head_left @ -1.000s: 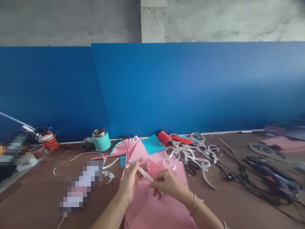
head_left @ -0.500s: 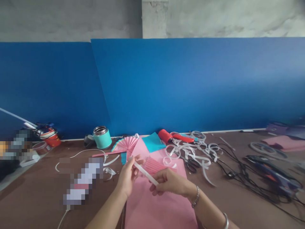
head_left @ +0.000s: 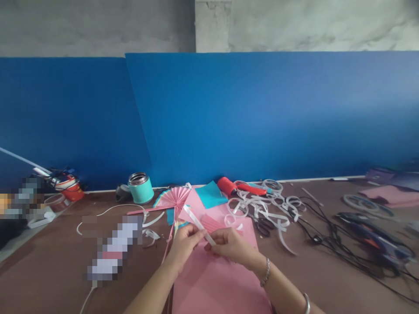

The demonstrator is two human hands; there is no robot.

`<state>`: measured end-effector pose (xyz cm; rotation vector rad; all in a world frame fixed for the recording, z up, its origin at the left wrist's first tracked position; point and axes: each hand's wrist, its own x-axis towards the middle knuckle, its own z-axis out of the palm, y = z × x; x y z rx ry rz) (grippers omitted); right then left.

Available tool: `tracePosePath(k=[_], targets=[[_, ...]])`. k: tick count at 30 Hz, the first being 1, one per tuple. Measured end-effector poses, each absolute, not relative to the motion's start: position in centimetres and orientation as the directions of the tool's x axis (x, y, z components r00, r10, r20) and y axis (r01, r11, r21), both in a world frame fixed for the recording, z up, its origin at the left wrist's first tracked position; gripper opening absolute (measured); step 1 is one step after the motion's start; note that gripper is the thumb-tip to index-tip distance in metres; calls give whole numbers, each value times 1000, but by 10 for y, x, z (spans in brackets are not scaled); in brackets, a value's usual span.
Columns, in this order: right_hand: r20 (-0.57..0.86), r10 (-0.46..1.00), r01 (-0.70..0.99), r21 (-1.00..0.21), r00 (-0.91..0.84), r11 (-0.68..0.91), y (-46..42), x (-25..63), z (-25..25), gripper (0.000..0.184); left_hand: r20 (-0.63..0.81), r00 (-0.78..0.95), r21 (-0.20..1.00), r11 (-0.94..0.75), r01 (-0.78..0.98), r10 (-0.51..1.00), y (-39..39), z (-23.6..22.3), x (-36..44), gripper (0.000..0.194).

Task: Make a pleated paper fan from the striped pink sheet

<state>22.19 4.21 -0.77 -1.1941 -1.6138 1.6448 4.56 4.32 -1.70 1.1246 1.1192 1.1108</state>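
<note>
A narrow white strip [head_left: 195, 219], perhaps tape, slants up and left between my hands. My right hand [head_left: 232, 246] is closed on its lower end. Just to the left, my left hand [head_left: 187, 244] pinches the strip close to the right fingertips, so its upper part sticks out free. Behind my right fingers lies a pleated pink paper [head_left: 214, 223], partly covered by the hand. Below both hands spreads a large pink sheet [head_left: 221, 283]. Farther back, an opened pink paper fan [head_left: 176, 197] rests near a blue paper square [head_left: 210, 196].
Curled white strips [head_left: 262, 208] lie in a heap at right, beside dark-handled scissors [head_left: 262, 227] and a red roll [head_left: 225, 186]. A turquoise flask [head_left: 140, 191] stands at back left. Black cables [head_left: 340, 244] cross the table's right side. A blue panel [head_left: 248, 117] borders the back.
My left hand has moved down and right along the strip, from its upper end to near my right hand. The strip's upper end now stands free.
</note>
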Motion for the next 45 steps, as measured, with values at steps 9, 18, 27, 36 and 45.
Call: tracePosePath(k=[9, 18, 27, 36, 45], targets=[[-101, 904, 191, -981, -416, -22, 39, 222, 4, 40, -61, 205, 997, 71, -39, 977, 36, -6, 46, 36], [-82, 962, 9, -997, -261, -83, 37, 215, 4, 21, -166, 335, 982, 125, 139, 928, 26, -11, 59, 38], [-67, 956, 19, -998, -285, -64, 35, 213, 5, 19, -130, 167, 992, 128, 18, 977, 30, -2, 52, 41], [48, 959, 185, -977, -280, 103, 41, 220, -3, 18, -247, 127, 891, 276, -360, 961, 39, -2, 42, 43], [6, 930, 138, -989, -369, 61, 42, 229, 5, 19, -287, 226, 846, 357, -396, 931, 39, 0, 36, 31]])
